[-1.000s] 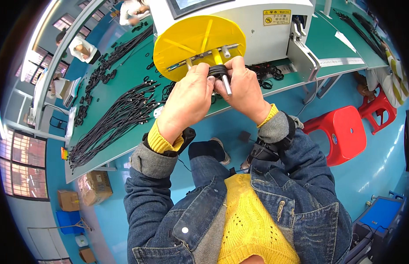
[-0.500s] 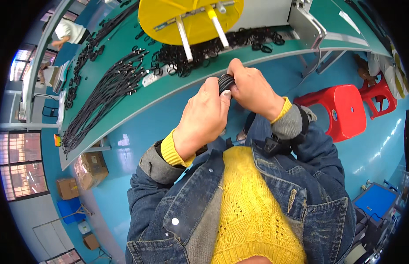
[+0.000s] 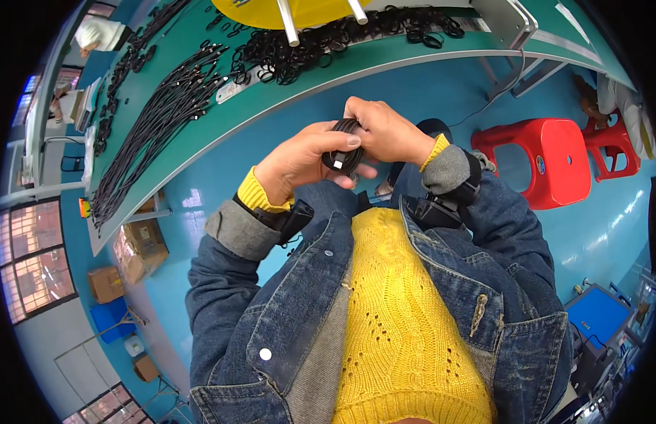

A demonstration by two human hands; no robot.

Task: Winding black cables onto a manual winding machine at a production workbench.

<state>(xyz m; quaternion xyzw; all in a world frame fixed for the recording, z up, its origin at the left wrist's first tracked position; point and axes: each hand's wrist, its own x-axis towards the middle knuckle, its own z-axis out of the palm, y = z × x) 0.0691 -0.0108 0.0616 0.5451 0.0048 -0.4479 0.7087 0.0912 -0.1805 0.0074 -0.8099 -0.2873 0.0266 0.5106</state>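
A black coiled cable [image 3: 345, 145] is held up between my two hands, over my lap and just off the table's front edge. Its round face shows, with a pale metal plug on the lower side. My left hand [image 3: 303, 157] grips the coil from the left, thumb across its front and the other fingers partly behind it. From the right, my right hand [image 3: 391, 133] pinches the coil's upper right edge; some of its fingertips are hidden behind the bundle.
Straight black cables [image 3: 165, 120] lie in a bundle on the green table [image 3: 148, 205]. Beyond my hands are a heap of small black loops [image 3: 292, 60] and a yellow disc with metal rods [image 3: 292, 10]. Red stools [image 3: 554, 162] stand at right; cardboard boxes [image 3: 140, 247] at left.
My hands have turned the coil, so its round face and plug now show. My left palm has rolled upward. The table and yellow disc sit higher in the view.
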